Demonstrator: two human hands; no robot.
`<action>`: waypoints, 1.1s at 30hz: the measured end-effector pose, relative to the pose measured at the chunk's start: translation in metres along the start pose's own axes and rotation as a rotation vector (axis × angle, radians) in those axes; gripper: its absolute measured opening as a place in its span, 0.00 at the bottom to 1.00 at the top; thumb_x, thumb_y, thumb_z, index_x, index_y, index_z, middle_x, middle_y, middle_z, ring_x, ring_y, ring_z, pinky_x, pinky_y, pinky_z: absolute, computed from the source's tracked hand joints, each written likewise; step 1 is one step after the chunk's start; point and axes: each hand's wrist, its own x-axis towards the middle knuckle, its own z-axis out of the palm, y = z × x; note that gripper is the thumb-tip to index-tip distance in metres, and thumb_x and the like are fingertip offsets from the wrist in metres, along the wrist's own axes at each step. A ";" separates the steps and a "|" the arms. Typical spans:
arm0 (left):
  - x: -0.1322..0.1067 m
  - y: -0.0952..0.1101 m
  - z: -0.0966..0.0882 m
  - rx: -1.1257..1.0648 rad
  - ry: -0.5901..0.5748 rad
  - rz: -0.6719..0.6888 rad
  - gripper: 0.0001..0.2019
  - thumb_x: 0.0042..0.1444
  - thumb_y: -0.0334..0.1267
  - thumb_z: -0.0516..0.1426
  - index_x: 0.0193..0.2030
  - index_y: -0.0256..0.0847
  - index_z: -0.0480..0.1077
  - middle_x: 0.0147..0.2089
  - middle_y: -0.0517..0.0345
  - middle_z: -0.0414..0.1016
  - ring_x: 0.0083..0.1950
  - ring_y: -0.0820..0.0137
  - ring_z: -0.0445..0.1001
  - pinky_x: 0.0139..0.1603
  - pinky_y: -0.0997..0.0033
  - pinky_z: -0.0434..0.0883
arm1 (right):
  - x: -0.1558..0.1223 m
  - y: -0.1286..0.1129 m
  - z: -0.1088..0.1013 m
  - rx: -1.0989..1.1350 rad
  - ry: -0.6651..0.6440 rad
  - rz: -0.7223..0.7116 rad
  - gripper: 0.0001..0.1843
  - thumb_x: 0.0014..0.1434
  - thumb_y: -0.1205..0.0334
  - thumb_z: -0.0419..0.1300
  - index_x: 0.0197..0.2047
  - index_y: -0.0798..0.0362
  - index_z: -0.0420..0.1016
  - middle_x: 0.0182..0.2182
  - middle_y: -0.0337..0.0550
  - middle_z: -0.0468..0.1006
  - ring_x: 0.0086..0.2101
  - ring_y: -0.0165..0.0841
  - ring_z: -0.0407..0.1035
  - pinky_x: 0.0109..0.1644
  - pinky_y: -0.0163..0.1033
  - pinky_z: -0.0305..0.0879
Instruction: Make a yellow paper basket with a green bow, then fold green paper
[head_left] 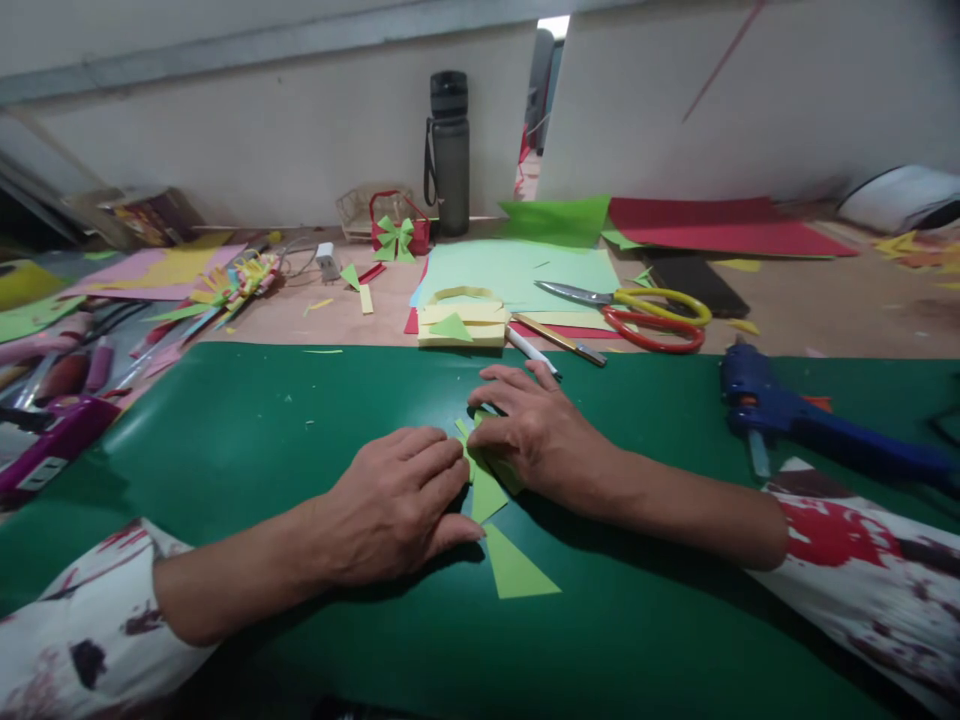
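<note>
We lay our left hand (397,505) flat on the green paper (487,492) — grip spread, clasping nothing. Our right hand (534,428) covers its top; its grip we cannot tell.

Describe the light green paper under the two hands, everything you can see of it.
The light green paper looks like thin, matte craft paper cut into pointed wedges. It lies flat on the dark green mat, partly hidden. The left hand rests flat on its left edge. The right hand covers its upper end, pressing or pinching, unclear which. One loose triangle lies just nearer the person, by the left thumb.
</note>
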 end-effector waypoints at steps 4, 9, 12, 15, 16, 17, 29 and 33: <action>-0.002 0.000 0.001 -0.042 -0.100 -0.017 0.25 0.64 0.51 0.44 0.36 0.33 0.72 0.39 0.45 0.76 0.42 0.58 0.72 0.41 0.57 0.72 | 0.000 0.001 0.000 0.017 0.003 0.003 0.11 0.57 0.70 0.58 0.32 0.47 0.80 0.42 0.44 0.76 0.53 0.45 0.61 0.54 0.54 0.44; -0.003 0.002 0.000 -0.051 -0.133 -0.034 0.26 0.64 0.52 0.43 0.38 0.32 0.72 0.41 0.44 0.76 0.43 0.57 0.71 0.42 0.56 0.72 | 0.002 0.002 -0.003 0.051 -0.009 0.017 0.10 0.59 0.69 0.56 0.33 0.50 0.78 0.42 0.46 0.76 0.52 0.45 0.62 0.54 0.54 0.46; -0.003 0.002 0.001 -0.054 -0.133 -0.039 0.25 0.64 0.52 0.44 0.38 0.32 0.72 0.40 0.45 0.76 0.43 0.56 0.71 0.42 0.55 0.72 | 0.003 0.001 -0.003 0.054 0.003 0.019 0.08 0.59 0.71 0.55 0.37 0.54 0.76 0.42 0.48 0.77 0.52 0.45 0.63 0.55 0.54 0.46; -0.002 0.001 0.001 -0.057 -0.131 -0.045 0.24 0.64 0.51 0.45 0.37 0.32 0.73 0.40 0.45 0.76 0.44 0.56 0.71 0.43 0.55 0.72 | 0.003 0.001 -0.003 0.052 0.009 0.023 0.08 0.58 0.72 0.56 0.39 0.54 0.75 0.44 0.48 0.76 0.53 0.45 0.63 0.56 0.54 0.46; -0.002 0.001 0.001 -0.059 -0.127 -0.046 0.24 0.64 0.51 0.45 0.37 0.32 0.73 0.40 0.45 0.76 0.44 0.56 0.71 0.43 0.55 0.72 | 0.003 0.000 -0.003 0.051 0.010 0.035 0.10 0.57 0.72 0.57 0.41 0.54 0.75 0.45 0.48 0.76 0.53 0.45 0.63 0.56 0.54 0.46; -0.002 0.001 0.001 -0.063 -0.124 -0.047 0.24 0.64 0.51 0.45 0.37 0.32 0.73 0.41 0.44 0.76 0.45 0.56 0.71 0.43 0.55 0.72 | 0.004 0.000 -0.004 0.052 0.011 0.054 0.13 0.55 0.73 0.58 0.44 0.54 0.74 0.46 0.48 0.75 0.53 0.44 0.63 0.56 0.54 0.47; -0.003 0.002 0.000 -0.047 -0.145 -0.056 0.24 0.65 0.51 0.44 0.39 0.34 0.72 0.40 0.45 0.75 0.44 0.58 0.71 0.43 0.57 0.72 | 0.010 -0.002 -0.013 0.186 -0.099 0.398 0.27 0.51 0.67 0.61 0.56 0.52 0.64 0.55 0.52 0.69 0.57 0.44 0.59 0.59 0.59 0.45; -0.002 0.003 -0.001 -0.043 -0.175 -0.058 0.23 0.65 0.50 0.43 0.41 0.34 0.71 0.41 0.46 0.75 0.45 0.58 0.71 0.44 0.57 0.72 | 0.008 -0.004 -0.013 0.184 -0.092 0.347 0.27 0.53 0.67 0.60 0.57 0.52 0.63 0.55 0.52 0.69 0.57 0.44 0.58 0.60 0.61 0.43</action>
